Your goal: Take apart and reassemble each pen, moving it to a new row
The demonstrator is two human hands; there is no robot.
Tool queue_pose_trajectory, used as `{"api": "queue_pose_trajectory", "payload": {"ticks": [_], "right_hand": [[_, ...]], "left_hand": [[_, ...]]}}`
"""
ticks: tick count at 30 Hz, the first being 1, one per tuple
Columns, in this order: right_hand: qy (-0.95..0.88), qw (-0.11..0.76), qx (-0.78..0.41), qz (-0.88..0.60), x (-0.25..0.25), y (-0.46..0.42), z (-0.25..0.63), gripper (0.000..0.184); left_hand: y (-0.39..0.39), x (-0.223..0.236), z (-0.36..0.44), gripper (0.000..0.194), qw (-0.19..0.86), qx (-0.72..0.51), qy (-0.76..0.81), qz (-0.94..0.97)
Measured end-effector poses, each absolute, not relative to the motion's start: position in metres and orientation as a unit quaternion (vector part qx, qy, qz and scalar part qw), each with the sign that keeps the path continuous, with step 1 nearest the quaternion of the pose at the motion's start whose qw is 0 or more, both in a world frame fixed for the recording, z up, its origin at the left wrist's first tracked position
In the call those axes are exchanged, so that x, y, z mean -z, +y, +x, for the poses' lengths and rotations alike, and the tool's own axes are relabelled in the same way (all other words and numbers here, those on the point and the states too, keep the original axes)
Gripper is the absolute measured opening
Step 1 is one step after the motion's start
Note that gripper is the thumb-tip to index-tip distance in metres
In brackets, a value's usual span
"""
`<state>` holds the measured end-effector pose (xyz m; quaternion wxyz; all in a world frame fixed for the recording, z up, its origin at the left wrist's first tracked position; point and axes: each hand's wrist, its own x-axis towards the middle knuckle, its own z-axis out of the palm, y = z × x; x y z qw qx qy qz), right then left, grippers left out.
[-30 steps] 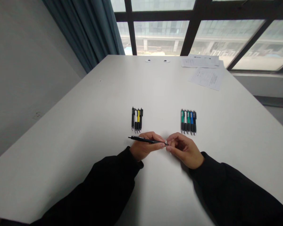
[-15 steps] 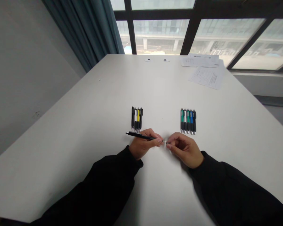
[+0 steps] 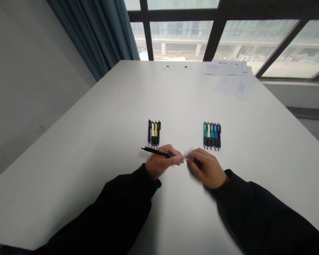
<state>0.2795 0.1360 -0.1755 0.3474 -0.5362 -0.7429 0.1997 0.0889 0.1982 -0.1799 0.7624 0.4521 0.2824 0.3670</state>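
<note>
A black click pen (image 3: 158, 152) lies slantwise in my left hand (image 3: 163, 162), its button end up to the left. Thumb and fingers close round it near its front end. My right hand (image 3: 206, 167) pinches a small silver pen tip (image 3: 190, 159) at that end, and a thin length shows between the two hands. The right fingertips partly hide the tip. Just beyond my left hand is a row of pens (image 3: 155, 131), black, white and yellow. Beyond my right hand lies another row of pens (image 3: 212, 134), green, white, blue and black.
All of this is on a white table (image 3: 101, 141). Printed papers (image 3: 232, 85) lie at its far right corner, and two small white pieces with dark spots (image 3: 187, 67) sit at the far edge. A blue curtain (image 3: 95, 32) and a window stand behind.
My left hand has drawn the pen slightly left, so a thin length shows between pen and right hand. The right fingers have shifted and turned a little round the tip.
</note>
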Motion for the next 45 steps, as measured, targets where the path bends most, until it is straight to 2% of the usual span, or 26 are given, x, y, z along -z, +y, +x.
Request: {"api": "queue_pose_trajectory", "payload": {"ticks": [6, 12, 16, 25, 30, 36, 40, 45], "right_hand": [[-0.736, 0.345, -0.178, -0.554, 0.178, 0.137, 0.279, 0.017], [-0.725, 0.431, -0.179, -0.507, 0.168, 0.13, 0.279, 0.011], [-0.742, 0.45, -0.199, -0.455, 0.166, 0.128, 0.279, 0.014], [-0.735, 0.431, -0.207, -0.481, 0.169, 0.129, 0.282, 0.004], [-0.734, 0.419, -0.205, -0.494, 0.166, 0.131, 0.29, 0.006], [-0.784, 0.331, -0.197, -0.487, 0.173, 0.135, 0.3, 0.002], [-0.796, 0.29, -0.171, -0.503, 0.177, 0.135, 0.301, 0.009], [-0.788, 0.295, -0.142, -0.521, 0.179, 0.135, 0.301, 0.012]], "left_hand": [[0.198, 0.181, 0.088, 0.03, 0.77, -0.362, 0.285, 0.441], [0.198, 0.182, 0.087, 0.029, 0.783, -0.353, 0.279, 0.429], [0.197, 0.18, 0.086, 0.03, 0.806, -0.334, 0.269, 0.407], [0.198, 0.176, 0.087, 0.032, 0.77, -0.362, 0.317, 0.42], [0.202, 0.174, 0.084, 0.029, 0.761, -0.398, 0.328, 0.393], [0.202, 0.169, 0.084, 0.032, 0.756, -0.429, 0.324, 0.372], [0.201, 0.164, 0.086, 0.031, 0.754, -0.425, 0.332, 0.376], [0.201, 0.162, 0.085, 0.03, 0.753, -0.419, 0.336, 0.38]]}}
